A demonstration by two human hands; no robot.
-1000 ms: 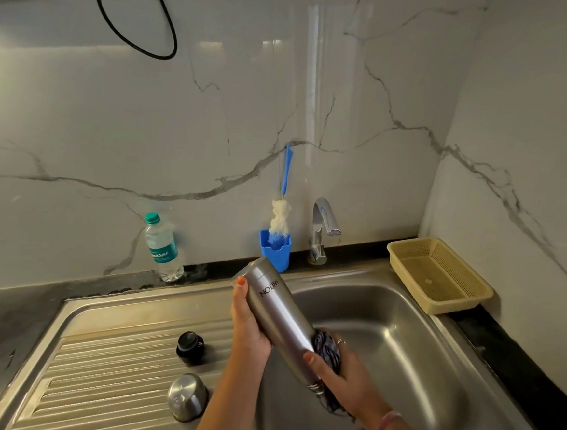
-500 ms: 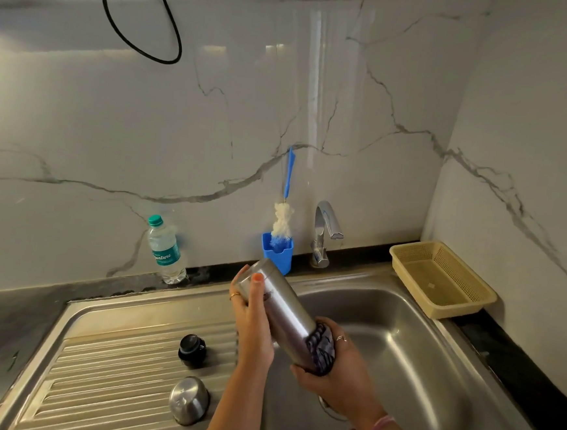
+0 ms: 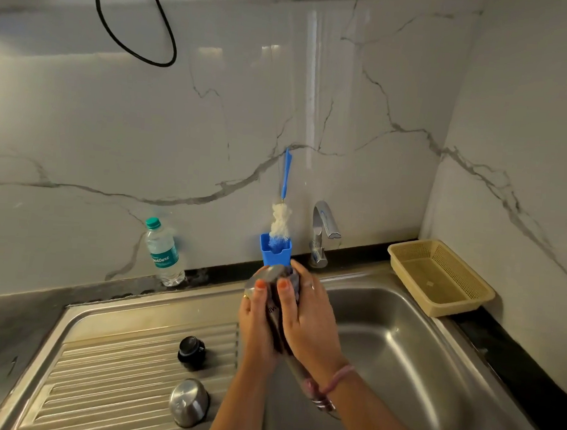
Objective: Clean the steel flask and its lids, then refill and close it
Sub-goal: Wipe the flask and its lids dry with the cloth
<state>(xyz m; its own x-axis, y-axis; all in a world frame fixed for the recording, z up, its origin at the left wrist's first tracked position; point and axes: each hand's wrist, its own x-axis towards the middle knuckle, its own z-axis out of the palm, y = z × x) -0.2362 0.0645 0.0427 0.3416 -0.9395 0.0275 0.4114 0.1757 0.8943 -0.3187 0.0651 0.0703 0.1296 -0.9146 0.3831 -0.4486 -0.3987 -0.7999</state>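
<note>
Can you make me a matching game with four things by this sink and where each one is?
Things:
1. flask
2. water bottle
3. basket
4. steel lid

Places:
A. on the ribbed draining board
B. in the right corner of the counter
C. held in both hands over the sink
D. standing against the wall on the left

Pairs: 1-C, 2-D, 3-B, 4-A

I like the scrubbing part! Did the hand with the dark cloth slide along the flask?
Yes. The right hand slid the cloth up the steel flask, from the end over the sink basin to the end near the blue brush holder.
</note>
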